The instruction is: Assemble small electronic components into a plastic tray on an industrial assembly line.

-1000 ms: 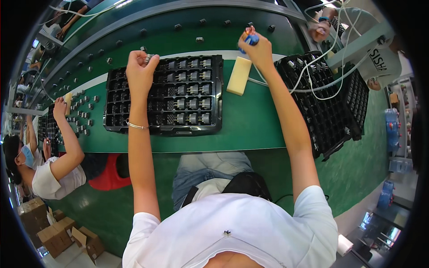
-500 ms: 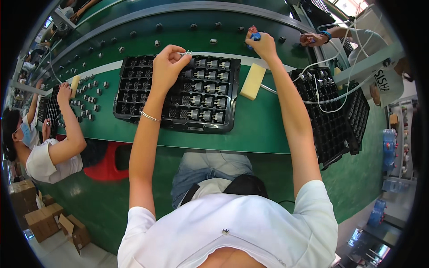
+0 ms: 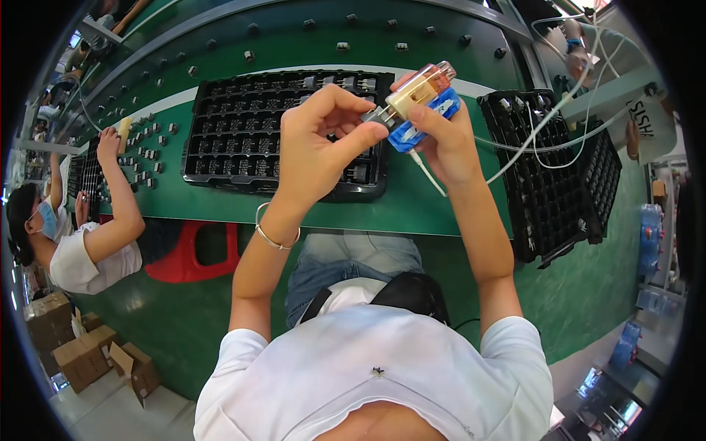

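Note:
My left hand (image 3: 323, 140) is closed, thumb and fingers pinching a small grey plug (image 3: 379, 116). The plug meets the near end of a handheld device with a clear amber barrel (image 3: 413, 94), a reddish tip and a blue body (image 3: 409, 135). My right hand (image 3: 454, 143) is wrapped round that device. Both hands are above the right side of a black compartment tray (image 3: 234, 151). Grey plugs (image 3: 347, 82) show in its far right compartments; my left hand hides part of the rest.
Dark trays (image 3: 548, 191) stand at the right with white cables (image 3: 518, 151) across them. Beyond my tray, small parts (image 3: 343, 46) are spaced along a green belt. A co-worker (image 3: 92, 246) sits at the left beside loose parts (image 3: 153, 156) and a red stool (image 3: 187, 253).
My hands have come together, the left moving right with its plug and the right coming nearer with the device. The yellow block near my right hand no longer shows. The view has shifted slightly.

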Motion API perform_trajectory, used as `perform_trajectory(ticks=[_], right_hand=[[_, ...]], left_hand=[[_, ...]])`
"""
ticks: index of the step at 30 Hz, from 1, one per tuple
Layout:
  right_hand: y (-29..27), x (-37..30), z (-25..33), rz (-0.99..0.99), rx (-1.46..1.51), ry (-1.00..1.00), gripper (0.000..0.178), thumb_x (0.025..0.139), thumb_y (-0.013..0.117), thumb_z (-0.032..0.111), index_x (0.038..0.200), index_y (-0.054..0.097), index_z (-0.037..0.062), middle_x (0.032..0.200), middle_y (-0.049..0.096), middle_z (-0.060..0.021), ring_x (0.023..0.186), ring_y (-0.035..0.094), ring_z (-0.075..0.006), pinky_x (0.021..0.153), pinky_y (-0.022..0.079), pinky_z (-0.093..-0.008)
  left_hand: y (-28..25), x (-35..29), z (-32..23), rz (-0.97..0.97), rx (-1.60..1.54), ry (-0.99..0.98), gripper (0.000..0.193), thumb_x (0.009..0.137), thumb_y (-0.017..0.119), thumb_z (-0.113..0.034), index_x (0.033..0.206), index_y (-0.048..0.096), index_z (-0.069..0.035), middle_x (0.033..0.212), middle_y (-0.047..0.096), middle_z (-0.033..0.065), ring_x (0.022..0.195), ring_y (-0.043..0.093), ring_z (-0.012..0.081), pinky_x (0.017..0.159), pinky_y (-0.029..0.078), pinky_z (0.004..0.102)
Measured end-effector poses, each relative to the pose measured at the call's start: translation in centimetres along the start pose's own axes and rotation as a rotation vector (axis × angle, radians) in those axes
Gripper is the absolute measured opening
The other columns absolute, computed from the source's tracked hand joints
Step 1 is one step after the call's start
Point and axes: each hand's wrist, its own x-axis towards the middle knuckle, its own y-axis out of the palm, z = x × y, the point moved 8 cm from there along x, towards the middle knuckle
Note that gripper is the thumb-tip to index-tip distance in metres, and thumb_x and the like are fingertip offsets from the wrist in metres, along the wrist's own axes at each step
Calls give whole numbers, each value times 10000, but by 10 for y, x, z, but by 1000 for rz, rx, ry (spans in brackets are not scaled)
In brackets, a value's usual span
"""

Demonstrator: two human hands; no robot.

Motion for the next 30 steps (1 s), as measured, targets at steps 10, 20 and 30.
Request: perform_trajectory(ticks=[10, 20, 30], right_hand=[[-3, -8, -15, 99, 52, 149, 434, 860, 738, 215, 1197, 604, -23, 992, 671, -71, 710, 638, -93, 526, 494, -218], [-116, 0, 2, -377, -705, -184, 454, 846, 799, 269, 1165, 632, -8, 917, 670, -38, 732, 622, -79, 627, 492, -207], [-113, -6, -29, -437, -1135, -277, 500, 765, 828, 273, 1144, 659, -6, 850, 668, -100, 669, 606, -161, 653, 517, -305]], left_hand=[[12, -10, 5, 47, 102, 7, 281, 789, 847, -84, 967, 663, 30, 794, 691, 32, 665, 599, 38, 630, 488, 182], [-64, 19, 39, -83, 987, -41, 414, 766, 830, -378, 863, 649, -19, 680, 585, 55, 624, 567, 206, 588, 461, 352], [-77, 52, 76, -6, 1491, -171, 504, 811, 723, -530, 738, 713, -31, 757, 703, 145, 749, 698, 335, 677, 547, 437]])
